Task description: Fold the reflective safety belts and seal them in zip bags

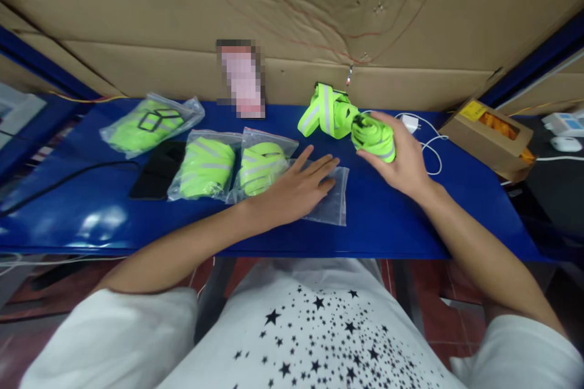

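My right hand (404, 158) is closed around a rolled neon-yellow reflective strap (374, 138), holding it at the right of the blue table. Just behind that roll lies another loosely coiled reflective strap (327, 110) with a black buckle. My left hand (303, 185) rests with its fingers spread over a clear zip bag (332, 202), which looks flat. Next to it a bagged strap (262, 167) is partly covered by my left wrist. Two more bagged straps, one in the middle (207, 167) and one at the back left (148, 124), lie on the table.
A black flat object (157, 171) lies between the bags, with a black cable to its left. A blurred-out phone-like object (241, 80) leans on the cardboard wall (150, 67). At right are a white charger (409, 124) with cable and a cardboard box (490, 134).
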Available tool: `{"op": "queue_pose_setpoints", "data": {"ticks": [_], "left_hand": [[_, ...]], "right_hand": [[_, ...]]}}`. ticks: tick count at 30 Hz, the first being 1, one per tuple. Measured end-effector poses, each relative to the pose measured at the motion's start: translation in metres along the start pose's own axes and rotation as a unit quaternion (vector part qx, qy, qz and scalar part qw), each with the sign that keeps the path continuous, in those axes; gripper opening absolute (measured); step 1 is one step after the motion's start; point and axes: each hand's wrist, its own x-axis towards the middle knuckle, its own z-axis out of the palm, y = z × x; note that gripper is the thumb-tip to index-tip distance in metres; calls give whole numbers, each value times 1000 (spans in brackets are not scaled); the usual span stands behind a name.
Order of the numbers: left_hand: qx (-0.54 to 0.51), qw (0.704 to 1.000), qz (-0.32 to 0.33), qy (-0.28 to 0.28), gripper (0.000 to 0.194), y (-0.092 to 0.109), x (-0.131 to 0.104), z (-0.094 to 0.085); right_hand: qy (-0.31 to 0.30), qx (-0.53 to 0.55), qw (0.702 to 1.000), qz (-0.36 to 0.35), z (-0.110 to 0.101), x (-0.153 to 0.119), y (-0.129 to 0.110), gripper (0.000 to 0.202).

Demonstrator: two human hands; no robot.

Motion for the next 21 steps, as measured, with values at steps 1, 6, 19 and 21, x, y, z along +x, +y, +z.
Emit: {"op": "queue_pose_setpoints", "data": {"ticks": [1,6,19,21], "left_hand": [[-24,1000,3,1,41,-1,-1,3],[-120,993,-8,9,44,0,-2,21],[-414,882,-162,155,36,-15,5,1],[-418,876,-170,170,37,-18,5,-1]], "right_hand": [[-27,-11,999,-21,3,-3,2,66],[-111,-49,991,-60,10,-22,11,64],[-118,5,991,-59,-6,-23,-18,68],[-183,4,981,-69,-9,-22,-18,64]]}}
